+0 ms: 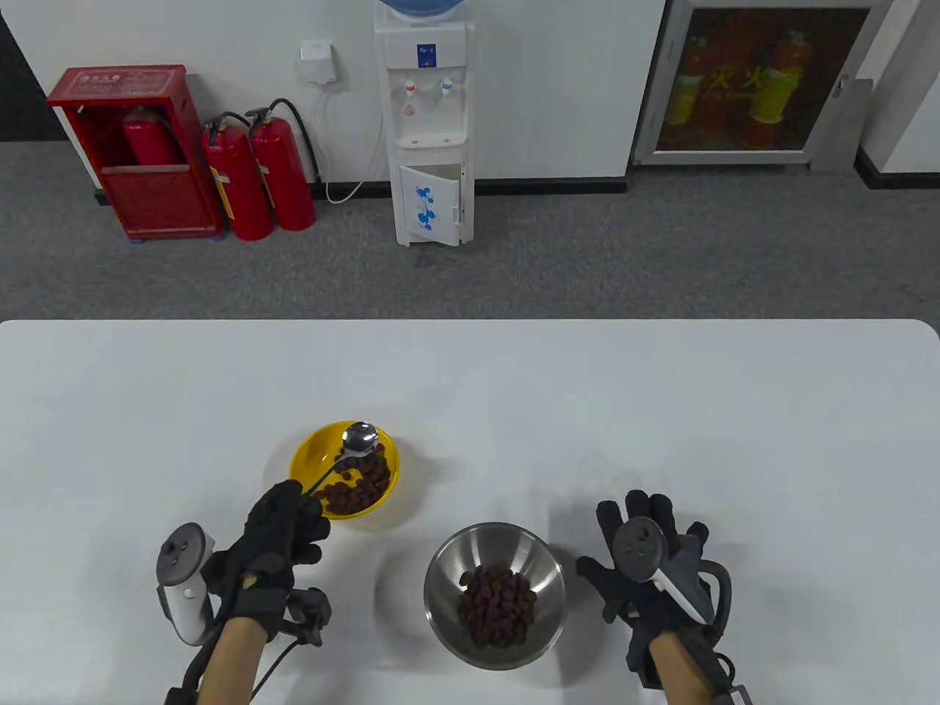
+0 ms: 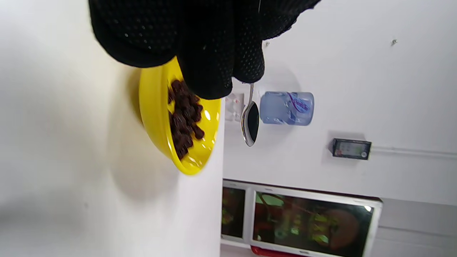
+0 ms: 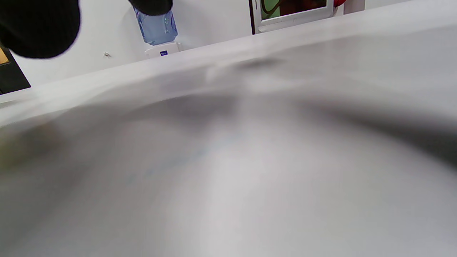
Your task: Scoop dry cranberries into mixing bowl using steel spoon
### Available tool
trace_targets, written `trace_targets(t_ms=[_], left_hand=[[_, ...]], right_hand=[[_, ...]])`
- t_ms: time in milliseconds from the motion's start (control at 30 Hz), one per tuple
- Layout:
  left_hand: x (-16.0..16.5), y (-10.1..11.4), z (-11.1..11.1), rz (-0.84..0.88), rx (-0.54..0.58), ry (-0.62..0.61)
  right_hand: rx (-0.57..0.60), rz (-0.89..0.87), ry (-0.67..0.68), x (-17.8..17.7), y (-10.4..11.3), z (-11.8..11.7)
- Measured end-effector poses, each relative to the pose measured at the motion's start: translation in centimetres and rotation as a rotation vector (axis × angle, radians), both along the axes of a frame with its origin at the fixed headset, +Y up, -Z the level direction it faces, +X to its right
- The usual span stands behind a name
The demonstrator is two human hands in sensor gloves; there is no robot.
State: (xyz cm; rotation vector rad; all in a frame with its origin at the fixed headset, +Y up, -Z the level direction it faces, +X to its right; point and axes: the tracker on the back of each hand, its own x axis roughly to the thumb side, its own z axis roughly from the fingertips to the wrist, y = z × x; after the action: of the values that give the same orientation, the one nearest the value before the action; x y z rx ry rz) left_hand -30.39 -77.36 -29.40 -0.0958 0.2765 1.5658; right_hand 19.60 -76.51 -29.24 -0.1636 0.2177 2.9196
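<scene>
A yellow bowl (image 1: 308, 455) holds dry cranberries (image 1: 360, 485) on the table's left middle. My left hand (image 1: 283, 532) grips the handle of a steel spoon (image 1: 360, 438), whose empty scoop hovers over the bowl's far side. In the left wrist view the spoon (image 2: 249, 123) is held above the yellow bowl (image 2: 157, 117) and its cranberries (image 2: 184, 117). A steel mixing bowl (image 1: 540, 569) with a heap of cranberries (image 1: 499, 606) stands in front, between my hands. My right hand (image 1: 650, 558) rests flat on the table to the bowl's right, fingers spread, holding nothing.
The white table (image 1: 661, 411) reaches to a far edge, with grey floor beyond it. A water dispenser (image 1: 429, 125) and red fire extinguishers (image 1: 257, 176) stand against the back wall. The right wrist view shows only the blurred tabletop (image 3: 250, 160).
</scene>
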Motion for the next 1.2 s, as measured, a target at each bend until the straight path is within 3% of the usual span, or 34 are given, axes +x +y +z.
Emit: trace_targets(t_ms=[500,1000,1200], left_hand=[[-2.1,-1.8,-0.3,-0.135,-0.098,0.063],[-2.6,-0.7,0.2,-0.253,-0.055,0.08],[-4.5,1.1,1.5,-0.488,-0.006,0.192]], right_hand=[[-0.006,-0.007,-0.003,0.1,0.0,0.0],[0.006,-0.013,0.003,0.0,0.1,-0.1],[0.022,-0.019,-0.012,0.3,0.3,0.0]])
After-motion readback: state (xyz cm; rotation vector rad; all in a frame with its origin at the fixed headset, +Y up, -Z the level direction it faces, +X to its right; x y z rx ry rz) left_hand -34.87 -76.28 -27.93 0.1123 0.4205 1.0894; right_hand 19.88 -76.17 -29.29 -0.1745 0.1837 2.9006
